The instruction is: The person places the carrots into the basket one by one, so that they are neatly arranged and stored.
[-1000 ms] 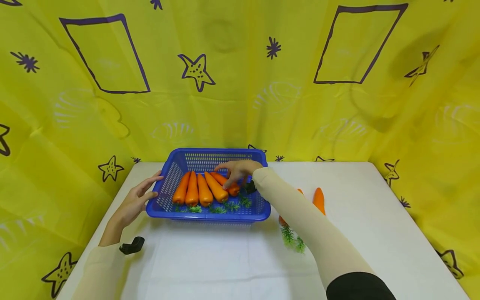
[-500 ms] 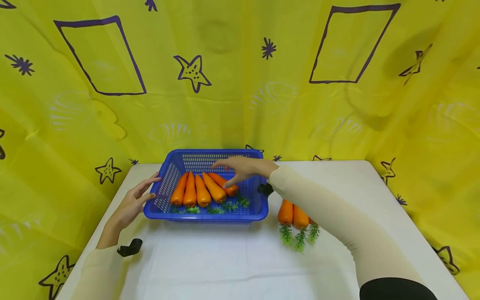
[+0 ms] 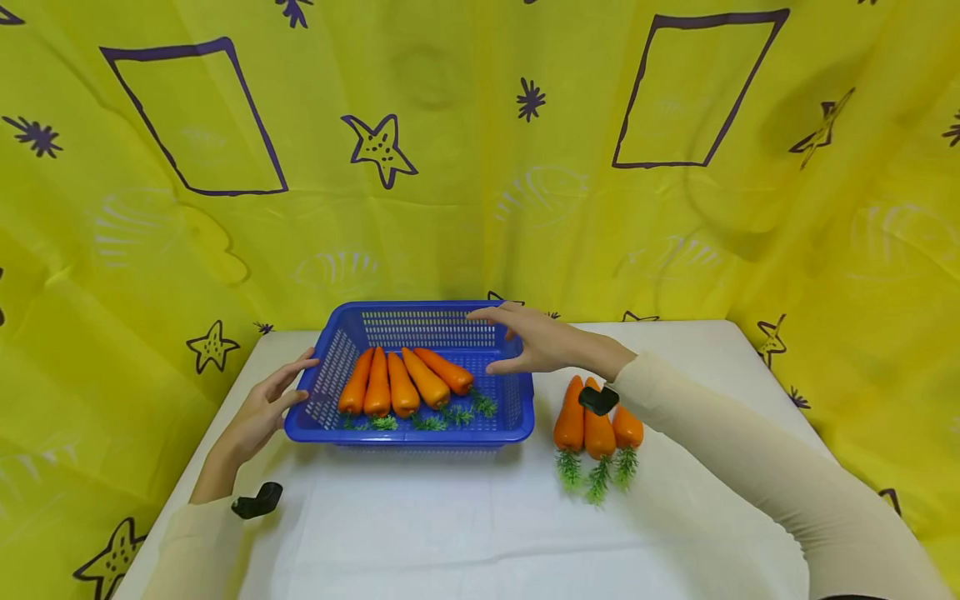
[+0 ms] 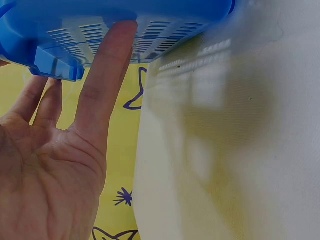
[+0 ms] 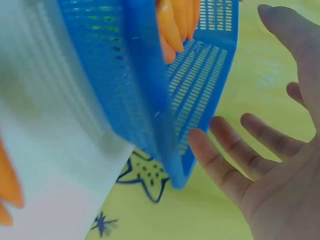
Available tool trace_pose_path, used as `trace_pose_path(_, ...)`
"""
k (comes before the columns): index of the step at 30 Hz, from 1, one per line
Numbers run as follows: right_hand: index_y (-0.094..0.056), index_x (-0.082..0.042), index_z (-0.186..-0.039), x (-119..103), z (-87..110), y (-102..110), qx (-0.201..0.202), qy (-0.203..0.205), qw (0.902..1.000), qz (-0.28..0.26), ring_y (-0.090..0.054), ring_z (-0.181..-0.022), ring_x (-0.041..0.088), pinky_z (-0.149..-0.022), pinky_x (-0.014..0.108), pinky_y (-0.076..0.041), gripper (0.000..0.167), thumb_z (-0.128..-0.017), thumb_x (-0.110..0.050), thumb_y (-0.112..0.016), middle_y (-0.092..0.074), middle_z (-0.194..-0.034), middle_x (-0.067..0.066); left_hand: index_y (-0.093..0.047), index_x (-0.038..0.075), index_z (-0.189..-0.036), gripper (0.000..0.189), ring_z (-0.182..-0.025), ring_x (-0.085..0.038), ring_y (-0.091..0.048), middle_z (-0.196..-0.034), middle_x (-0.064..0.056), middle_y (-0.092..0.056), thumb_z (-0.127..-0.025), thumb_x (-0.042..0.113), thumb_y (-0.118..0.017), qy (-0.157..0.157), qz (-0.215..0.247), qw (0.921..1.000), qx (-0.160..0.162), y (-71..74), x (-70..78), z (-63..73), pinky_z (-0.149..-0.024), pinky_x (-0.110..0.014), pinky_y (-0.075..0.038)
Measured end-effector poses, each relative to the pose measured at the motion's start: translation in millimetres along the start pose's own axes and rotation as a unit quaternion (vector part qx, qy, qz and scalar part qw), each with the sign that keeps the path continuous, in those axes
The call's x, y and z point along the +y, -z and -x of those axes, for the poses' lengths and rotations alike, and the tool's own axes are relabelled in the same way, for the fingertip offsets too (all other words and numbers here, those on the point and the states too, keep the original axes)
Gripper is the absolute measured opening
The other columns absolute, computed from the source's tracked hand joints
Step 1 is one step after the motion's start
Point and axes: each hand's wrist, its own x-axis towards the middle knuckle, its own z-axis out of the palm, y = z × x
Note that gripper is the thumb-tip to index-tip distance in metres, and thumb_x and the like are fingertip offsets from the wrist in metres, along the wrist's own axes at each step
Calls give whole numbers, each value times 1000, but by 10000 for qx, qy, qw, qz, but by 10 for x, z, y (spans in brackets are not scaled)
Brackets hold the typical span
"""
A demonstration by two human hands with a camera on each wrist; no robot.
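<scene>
A blue plastic basket [image 3: 408, 435] stands toward the back of the table. Several orange carrots [image 3: 402, 385] with green tops lie side by side in it, mostly toward its left. My left hand [image 3: 257, 417] rests its fairly straight fingers on the basket's left side; in the left wrist view, the thumb [image 4: 102, 82] presses against the slotted wall. Over the basket's right rim hovers my right hand [image 3: 543, 339], thumb and fingers spread and holding nothing. Its fingers [image 5: 215, 157] appear beside the basket's edge in the right wrist view.
Three more carrots [image 3: 570, 421] lie on the white table [image 3: 420, 525], right of the basket and partly under the right wrist's black camera mount [image 3: 598, 400]. A yellow patterned curtain [image 3: 450, 225] closes off the back and sides.
My right hand has drawn away from the rightmost carrot in the basket, moving right to the rim. The three carrots on the table are now less covered. My left hand stays at the basket.
</scene>
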Motion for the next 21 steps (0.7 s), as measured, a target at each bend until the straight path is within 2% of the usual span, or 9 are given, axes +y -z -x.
trace_pose_path(5,-37,-18,-159,81,316,65,431,-142,9989,-130,-63,-110,32,-81,42,-59,83,-91,-37,-80,-53,-142,17,-35,7,-159,53,-155,-33,-18,-173,1,-9,-109,14,-50,-48,32,10000,2,-1,-6,5,-90,-32,-59)
trace_pose_path(8,-38,-17,-159,163,506,91,663,-219,9974,-199,-62,-107,28,-78,42,-60,83,-90,-35,-81,-53,-143,16,-35,8,-159,52,-149,-17,-31,-174,-1,-8,-109,14,-49,-33,69,10000,4,-9,5,6,-89,-33,-59)
trace_pose_path(12,-39,-17,-158,270,749,88,885,-384,9948,-331,-61,-106,25,-80,44,-59,83,-89,-34,-82,-54,-141,12,-37,9,-159,51,-132,4,-44,-173,-5,-7,-109,14,-49,-27,145,9999,19,-29,28,6,-88,-33,-60)
trace_pose_path(15,-39,-18,-158,356,920,49,1040,-541,9923,-406,-62,-106,25,-79,43,-59,83,-89,-35,-82,-55,-140,12,-37,10,-159,51,-126,9,-47,-173,-6,-7,-109,14,-49,-42,187,9998,17,-43,45,4,-87,-33,-60)
trace_pose_path(21,-43,-18,-155,535,1239,-107,1474,-873,9843,-435,-64,-102,27,-74,35,-60,77,-90,-32,-81,-56,-136,14,-36,9,-159,51,-128,8,-45,-173,-7,-7,-109,13,-48,-128,172,9998,-45,-44,55,13,-88,-31,-59)
